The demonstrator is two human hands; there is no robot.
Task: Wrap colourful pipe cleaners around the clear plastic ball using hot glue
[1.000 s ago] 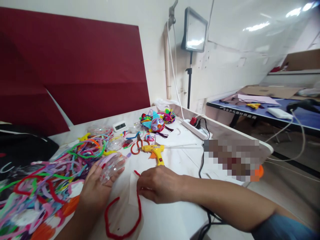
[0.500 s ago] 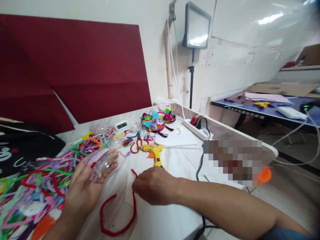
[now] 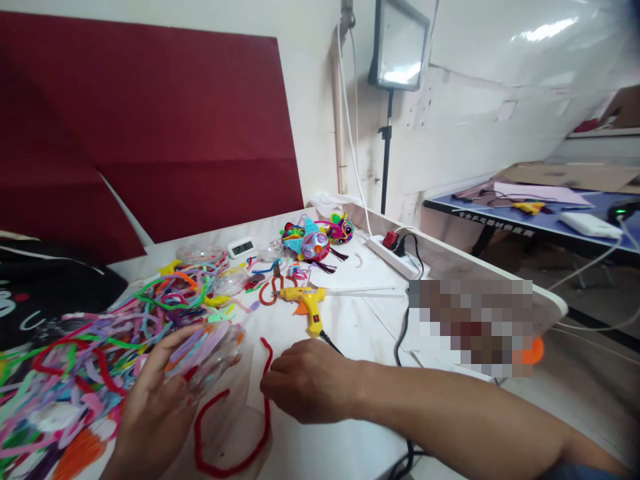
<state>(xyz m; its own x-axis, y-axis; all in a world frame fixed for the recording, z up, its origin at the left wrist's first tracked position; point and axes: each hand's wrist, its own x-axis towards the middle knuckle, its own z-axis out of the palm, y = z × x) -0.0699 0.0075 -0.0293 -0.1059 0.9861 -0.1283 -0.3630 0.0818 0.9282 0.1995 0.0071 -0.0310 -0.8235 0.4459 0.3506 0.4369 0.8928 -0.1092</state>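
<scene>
In the head view, my left hand [image 3: 163, 393] is closed around a clear plastic shell [image 3: 223, 357]. Lavender and orange fuzzy strips show at or through the shell; I cannot tell whether they are fixed to it. My right hand [image 3: 310, 380] pinches a long red pipe cleaner [image 3: 235, 469], which curves in an open loop on the white table [image 3: 320, 447]. Just beyond the right hand lies a yellow hot glue gun [image 3: 311, 303], with orange-handled pliers [image 3: 273, 290] at its nozzle. A heap of colourful pipe cleaners [image 3: 120, 327] spreads out left of my left hand.
Colourful fish-like figures [image 3: 315, 245] with dark tassels rest at the back. A small digital clock [image 3: 242, 248] stands left of them. To the right lie a power strip [image 3: 397, 258] and a black cable [image 3: 399, 343]. A dark bag [image 3: 60, 287] sits at far left.
My left hand has turned, its fingers now more closed around the clear shell, and the coloured strips show more. The right hand has shifted slightly left with the red pipe cleaner.
</scene>
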